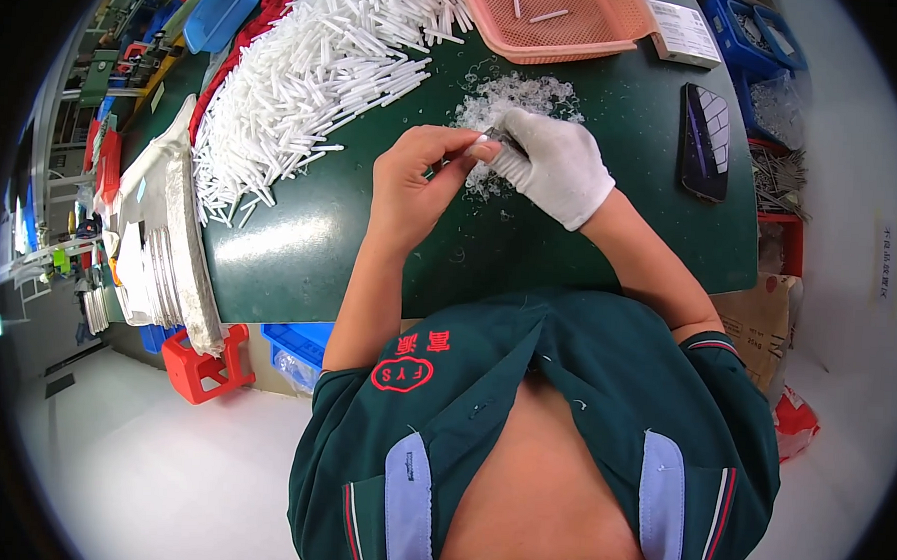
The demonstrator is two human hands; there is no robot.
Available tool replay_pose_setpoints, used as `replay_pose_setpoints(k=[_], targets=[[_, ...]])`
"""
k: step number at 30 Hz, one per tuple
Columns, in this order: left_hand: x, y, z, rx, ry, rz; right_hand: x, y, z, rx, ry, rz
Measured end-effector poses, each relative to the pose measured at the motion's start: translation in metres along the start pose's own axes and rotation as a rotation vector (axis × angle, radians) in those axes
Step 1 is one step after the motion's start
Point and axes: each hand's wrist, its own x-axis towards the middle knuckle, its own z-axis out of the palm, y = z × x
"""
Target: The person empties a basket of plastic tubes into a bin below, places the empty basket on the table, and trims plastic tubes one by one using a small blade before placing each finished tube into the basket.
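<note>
Over the green table [299, 263], my bare left hand [413, 178] pinches a small white tube [482, 139], and only its end shows between thumb and fingers. Against those fingertips sits my right hand [563, 170] in a white glove, its fingers curled closed. A small dark bit shows at the glove's fingertips, too little to name. Just beyond and beneath my hands spreads a heap of clear plastic shavings [542, 92]. To the left lies a large pile of white tubes [317, 74], partly on a red cloth [208, 94].
A pink mesh basket [533, 54] with a couple of tubes stands at the far edge, next to a white box [683, 35]. A phone [705, 141] lies at the right. Blue bins [745, 33] stand past the right edge; a red stool [208, 363] is below left.
</note>
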Motion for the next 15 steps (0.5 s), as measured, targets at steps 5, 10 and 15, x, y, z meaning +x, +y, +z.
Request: replay_pose_setpoints(k=[5, 10, 15], targets=[[-0.0001, -0.0017, -0.0012, 0.004, -0.007, 0.015, 0.0009, 0.0015, 0.002, -0.012, 0.025, -0.04], [-0.0005, 0.0015, -0.003, 0.006, -0.034, -0.006, 0.0003, 0.0009, 0.0017, -0.042, 0.024, -0.027], [-0.0007, 0.0001, -0.0031, -0.014, -0.036, -0.013, 0.0009, 0.0014, 0.0028, -0.033, 0.037, -0.038]])
